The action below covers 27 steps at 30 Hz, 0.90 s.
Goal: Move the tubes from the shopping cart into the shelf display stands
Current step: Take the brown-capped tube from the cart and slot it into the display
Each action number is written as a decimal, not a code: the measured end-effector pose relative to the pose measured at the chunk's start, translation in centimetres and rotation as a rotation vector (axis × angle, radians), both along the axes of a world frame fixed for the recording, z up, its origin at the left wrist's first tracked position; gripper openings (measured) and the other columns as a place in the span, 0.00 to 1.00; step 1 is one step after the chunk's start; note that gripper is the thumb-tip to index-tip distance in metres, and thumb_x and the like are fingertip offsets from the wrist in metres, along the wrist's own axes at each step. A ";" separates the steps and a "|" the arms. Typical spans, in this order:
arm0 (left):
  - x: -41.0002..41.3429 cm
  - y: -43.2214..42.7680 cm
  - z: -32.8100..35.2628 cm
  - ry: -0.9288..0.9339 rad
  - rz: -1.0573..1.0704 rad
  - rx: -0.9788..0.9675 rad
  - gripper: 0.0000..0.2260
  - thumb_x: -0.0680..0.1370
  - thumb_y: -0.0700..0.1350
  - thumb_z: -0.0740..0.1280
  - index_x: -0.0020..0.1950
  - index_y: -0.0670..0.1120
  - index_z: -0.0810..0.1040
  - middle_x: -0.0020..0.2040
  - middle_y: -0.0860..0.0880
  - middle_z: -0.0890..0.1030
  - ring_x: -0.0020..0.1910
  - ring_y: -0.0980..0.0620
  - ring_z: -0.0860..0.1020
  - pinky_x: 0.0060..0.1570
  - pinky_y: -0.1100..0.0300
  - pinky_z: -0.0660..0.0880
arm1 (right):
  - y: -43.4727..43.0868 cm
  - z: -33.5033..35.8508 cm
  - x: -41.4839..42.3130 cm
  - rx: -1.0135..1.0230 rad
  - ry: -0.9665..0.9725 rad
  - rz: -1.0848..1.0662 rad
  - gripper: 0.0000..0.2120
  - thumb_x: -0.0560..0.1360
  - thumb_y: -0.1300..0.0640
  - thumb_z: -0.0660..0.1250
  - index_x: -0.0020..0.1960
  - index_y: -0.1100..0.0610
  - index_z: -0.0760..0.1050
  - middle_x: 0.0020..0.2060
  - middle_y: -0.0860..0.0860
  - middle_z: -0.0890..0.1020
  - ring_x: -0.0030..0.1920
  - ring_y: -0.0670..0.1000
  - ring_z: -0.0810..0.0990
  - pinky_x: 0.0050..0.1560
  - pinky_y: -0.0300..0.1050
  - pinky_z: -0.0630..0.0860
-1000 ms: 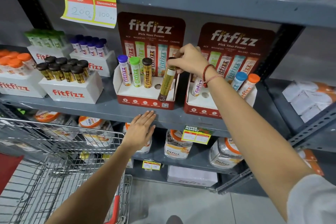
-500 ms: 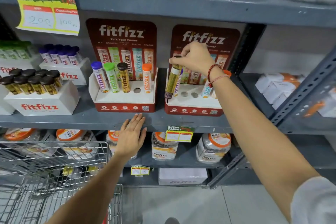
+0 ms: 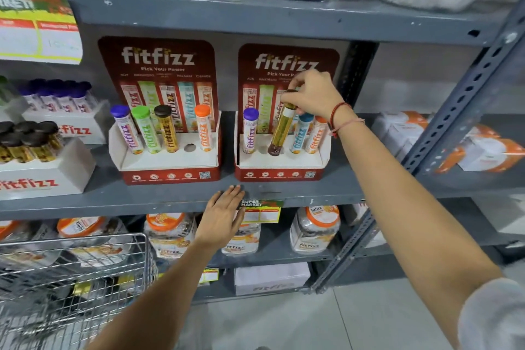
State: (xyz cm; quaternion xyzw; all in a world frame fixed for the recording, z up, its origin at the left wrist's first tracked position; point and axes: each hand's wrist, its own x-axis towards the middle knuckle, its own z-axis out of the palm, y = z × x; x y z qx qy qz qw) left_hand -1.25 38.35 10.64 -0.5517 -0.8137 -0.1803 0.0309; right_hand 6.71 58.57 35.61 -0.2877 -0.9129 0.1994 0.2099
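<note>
My right hand (image 3: 314,94) grips the brown cap of a gold tube (image 3: 281,131), tilted, its lower end at a hole in the right display stand (image 3: 279,163). That stand also holds a purple-capped tube (image 3: 250,131), a blue-capped tube (image 3: 301,133) and an orange-capped tube (image 3: 316,135). The left display stand (image 3: 167,162) holds purple, green, brown and orange-capped tubes, with one hole (image 3: 189,147) showing. My left hand (image 3: 224,214) lies flat, fingers apart, on the front edge of the grey shelf (image 3: 142,197). The wire shopping cart (image 3: 71,278) stands at lower left.
White fitfizz boxes (image 3: 42,173) of tubes sit on the shelf to the left. Jars (image 3: 315,229) fill the shelf below. A slanted metal upright (image 3: 454,122) runs along the right. A price tag (image 3: 261,212) hangs by my left hand.
My right hand has carried the gold tube from the left stand to the right stand and lowered it among the tubes there. My left hand stays on the shelf edge.
</note>
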 end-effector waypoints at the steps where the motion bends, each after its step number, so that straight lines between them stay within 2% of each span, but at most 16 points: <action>1: -0.1 -0.1 0.0 -0.002 -0.003 -0.006 0.25 0.80 0.54 0.47 0.64 0.40 0.73 0.64 0.42 0.75 0.65 0.45 0.71 0.64 0.45 0.63 | 0.1 0.0 0.2 -0.019 0.006 0.021 0.11 0.70 0.54 0.68 0.45 0.62 0.79 0.28 0.48 0.75 0.33 0.48 0.78 0.46 0.39 0.76; 3: -0.2 -0.1 0.0 -0.008 -0.007 -0.014 0.29 0.80 0.57 0.43 0.65 0.40 0.72 0.65 0.42 0.74 0.65 0.46 0.70 0.65 0.46 0.62 | 0.3 0.2 0.7 -0.060 0.002 0.069 0.09 0.72 0.56 0.67 0.48 0.60 0.80 0.30 0.45 0.74 0.30 0.43 0.76 0.39 0.36 0.80; 5: -0.3 0.0 -0.1 -0.014 0.000 -0.016 0.28 0.79 0.57 0.45 0.67 0.41 0.70 0.67 0.43 0.73 0.67 0.46 0.68 0.67 0.47 0.60 | 0.3 0.4 1.0 -0.098 -0.021 0.130 0.08 0.73 0.59 0.66 0.50 0.59 0.80 0.35 0.46 0.76 0.33 0.42 0.77 0.34 0.31 0.80; 7: -0.3 0.0 -0.3 -0.019 0.002 -0.014 0.27 0.78 0.56 0.46 0.68 0.42 0.69 0.68 0.43 0.71 0.68 0.47 0.66 0.68 0.49 0.58 | 0.5 0.5 1.3 -0.095 -0.064 0.184 0.07 0.72 0.60 0.66 0.49 0.59 0.80 0.42 0.48 0.78 0.38 0.44 0.77 0.43 0.35 0.80; 9: -0.3 0.1 -0.4 -0.012 0.006 -0.006 0.28 0.78 0.56 0.45 0.69 0.42 0.67 0.69 0.44 0.69 0.70 0.48 0.64 0.69 0.50 0.55 | 0.6 0.6 1.6 -0.081 -0.130 0.229 0.07 0.72 0.62 0.67 0.49 0.59 0.80 0.46 0.49 0.78 0.41 0.46 0.76 0.46 0.36 0.76; 13: -0.3 0.2 -0.7 -0.003 0.016 0.006 0.30 0.77 0.58 0.42 0.71 0.44 0.65 0.71 0.45 0.67 0.71 0.49 0.62 0.69 0.53 0.50 | 1.1 0.5 1.5 -0.048 -0.199 0.296 0.03 0.70 0.62 0.70 0.44 0.60 0.78 0.44 0.49 0.78 0.39 0.38 0.75 0.47 0.39 0.69; 16: -0.3 0.2 -0.9 -0.006 0.023 0.013 0.30 0.76 0.58 0.42 0.71 0.44 0.65 0.71 0.46 0.67 0.71 0.49 0.61 0.69 0.54 0.48 | 1.7 0.1 1.1 0.051 -0.204 0.334 0.07 0.71 0.60 0.71 0.48 0.58 0.77 0.46 0.48 0.78 0.47 0.46 0.73 0.53 0.44 0.68; 20: -0.2 0.2 -0.8 -0.013 0.038 0.013 0.26 0.78 0.57 0.46 0.71 0.45 0.64 0.72 0.47 0.66 0.71 0.50 0.60 0.68 0.56 0.46 | 2.3 -0.3 0.9 0.057 -0.204 0.350 0.18 0.70 0.62 0.72 0.58 0.56 0.73 0.55 0.51 0.77 0.54 0.47 0.72 0.57 0.41 0.70; 23: -0.2 0.3 -0.9 -0.014 0.036 0.007 0.25 0.79 0.55 0.48 0.72 0.46 0.62 0.73 0.47 0.64 0.72 0.51 0.59 0.69 0.56 0.45 | 2.5 -0.4 0.8 0.086 -0.262 0.340 0.19 0.70 0.64 0.72 0.59 0.55 0.74 0.61 0.54 0.76 0.56 0.49 0.73 0.62 0.46 0.72; 27: -0.3 0.3 -1.1 -0.012 0.033 0.011 0.26 0.79 0.57 0.47 0.72 0.45 0.63 0.72 0.47 0.65 0.72 0.50 0.59 0.69 0.54 0.48 | 2.7 -0.3 0.9 0.125 -0.280 0.320 0.19 0.69 0.67 0.71 0.58 0.56 0.76 0.61 0.55 0.76 0.63 0.54 0.73 0.66 0.52 0.71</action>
